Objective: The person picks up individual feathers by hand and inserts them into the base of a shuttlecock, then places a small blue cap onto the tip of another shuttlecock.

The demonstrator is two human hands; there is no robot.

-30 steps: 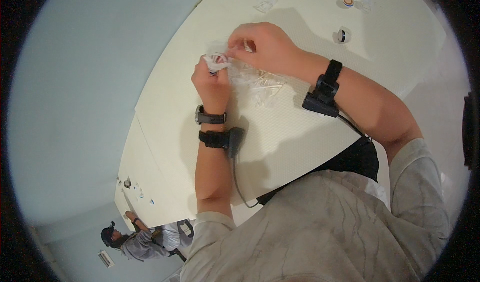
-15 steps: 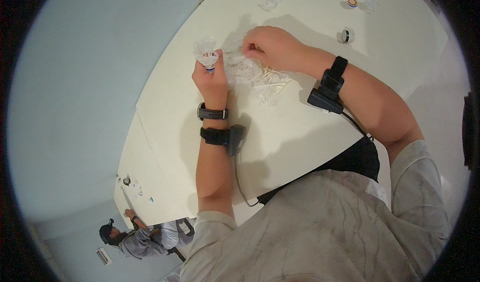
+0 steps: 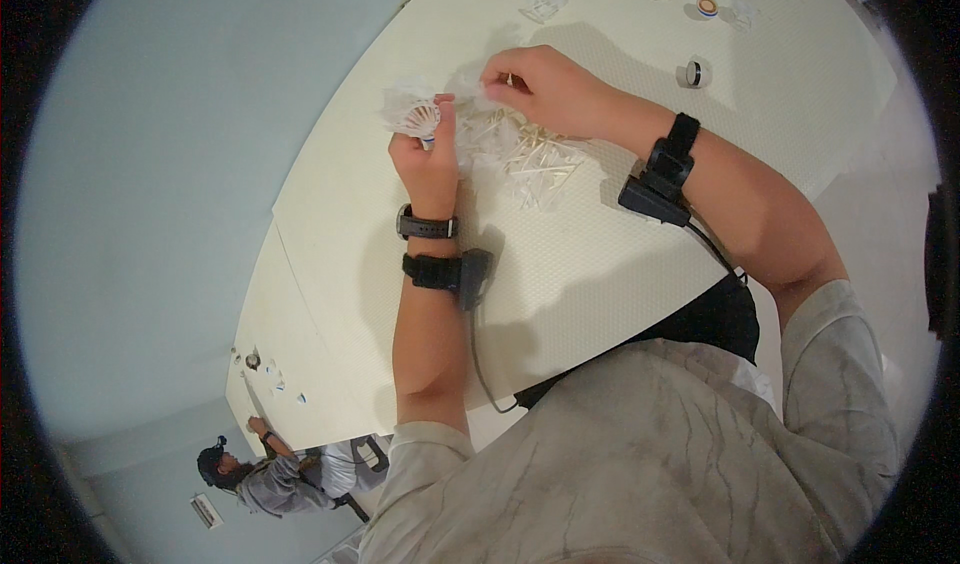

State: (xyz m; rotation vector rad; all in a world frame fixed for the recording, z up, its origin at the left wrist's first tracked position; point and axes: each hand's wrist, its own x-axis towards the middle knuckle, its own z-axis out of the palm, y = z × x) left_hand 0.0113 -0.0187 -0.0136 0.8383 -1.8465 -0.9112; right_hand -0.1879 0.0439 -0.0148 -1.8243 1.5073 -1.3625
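My left hand (image 3: 428, 169) is closed around a white feather shuttlecock (image 3: 412, 116), its feathers flaring up and to the left and a blue band showing near its base. Just to the right, my right hand (image 3: 545, 89) is pinched, with a pale feather (image 3: 468, 94) at its fingertips; the tip is partly blurred. Below both hands lies a loose pile of white feathers and bare quills (image 3: 530, 159) on the white table (image 3: 590, 264).
Two shuttlecocks with tan-ringed bases (image 3: 707, 7) lie at the far right. Closer in sits a small white piece with a black band (image 3: 692, 74). A damaged shuttlecock (image 3: 545, 4) rests at the far edge. Another person (image 3: 270, 479) works at the table's left end.
The shuttlecock in my left hand has turned, its feathers now leaning more to the left. My right hand has shifted slightly left, and a pale feather shows at its fingertips.
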